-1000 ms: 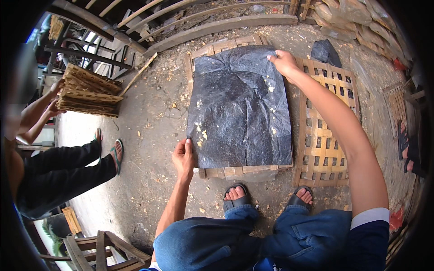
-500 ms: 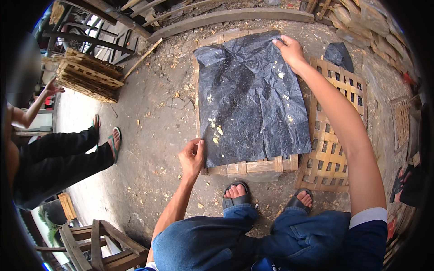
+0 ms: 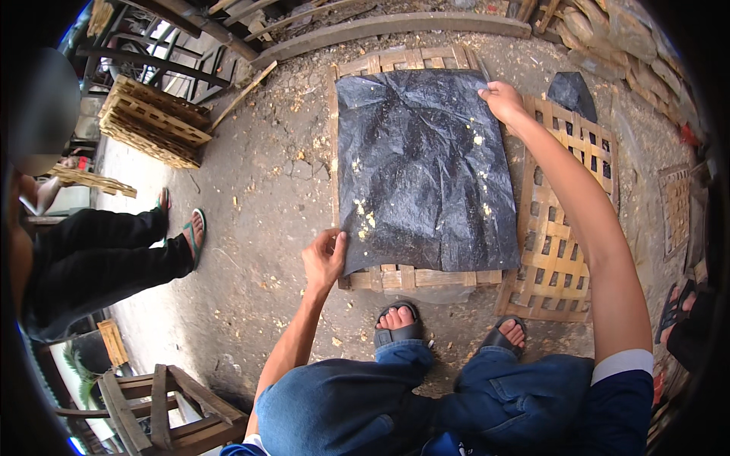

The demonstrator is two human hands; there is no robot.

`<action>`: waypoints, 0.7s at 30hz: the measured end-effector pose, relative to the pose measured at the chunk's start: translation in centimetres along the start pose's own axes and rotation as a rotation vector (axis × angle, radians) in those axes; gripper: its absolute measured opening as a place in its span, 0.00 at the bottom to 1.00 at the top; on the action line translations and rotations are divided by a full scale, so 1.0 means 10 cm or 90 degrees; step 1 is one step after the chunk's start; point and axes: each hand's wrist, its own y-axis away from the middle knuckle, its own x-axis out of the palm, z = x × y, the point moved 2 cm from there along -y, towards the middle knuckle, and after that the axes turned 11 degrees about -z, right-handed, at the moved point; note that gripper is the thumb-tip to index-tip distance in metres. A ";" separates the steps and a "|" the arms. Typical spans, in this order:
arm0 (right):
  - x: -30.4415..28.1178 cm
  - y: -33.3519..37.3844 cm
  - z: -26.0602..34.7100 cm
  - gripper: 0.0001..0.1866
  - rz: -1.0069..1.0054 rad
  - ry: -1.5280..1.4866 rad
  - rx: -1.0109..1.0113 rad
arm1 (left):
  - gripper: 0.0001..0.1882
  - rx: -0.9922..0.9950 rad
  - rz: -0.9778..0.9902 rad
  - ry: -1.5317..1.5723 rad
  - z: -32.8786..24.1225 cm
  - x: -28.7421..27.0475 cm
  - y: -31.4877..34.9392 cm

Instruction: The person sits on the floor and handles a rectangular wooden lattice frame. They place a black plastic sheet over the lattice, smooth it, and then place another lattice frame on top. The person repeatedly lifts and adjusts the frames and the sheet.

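Note:
A creased black plastic sheet (image 3: 426, 175), dotted with pale yellow crumbs, covers most of a woven bamboo tray (image 3: 395, 278) on the ground before me. My left hand (image 3: 325, 256) pinches the sheet's edge near its lower left corner. At the upper right corner my right hand (image 3: 502, 102) grips it between thumb and fingers. Slats of the tray show past the sheet at the far end, along the left side and at the near end. A second woven tray (image 3: 561, 258) lies just to the right, partly behind my right forearm.
A black plastic bundle (image 3: 572, 94) rests at the second tray's far end. On the left stand a stack of woven trays (image 3: 152, 125) and a person in black trousers (image 3: 106, 266) holding a slatted tray. A wooden stool (image 3: 167, 410) is at lower left; a wooden beam (image 3: 395, 29) crosses the back.
My right hand has come nearer and slightly right, drawing the sheet's far edge toward me and baring more tray there. The person on the left now holds a slatted tray.

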 end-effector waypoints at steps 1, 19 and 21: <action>-0.03 0.02 0.00 0.24 0.003 0.013 0.002 | 0.15 -0.020 0.009 0.004 0.03 0.00 -0.02; -0.04 0.11 0.01 0.10 -0.052 -0.153 -0.047 | 0.15 -0.066 0.110 0.036 -0.18 0.03 -0.35; -0.01 0.16 0.11 0.10 -0.069 -0.155 -0.062 | 0.14 -0.039 0.084 0.041 -0.15 -0.01 -0.34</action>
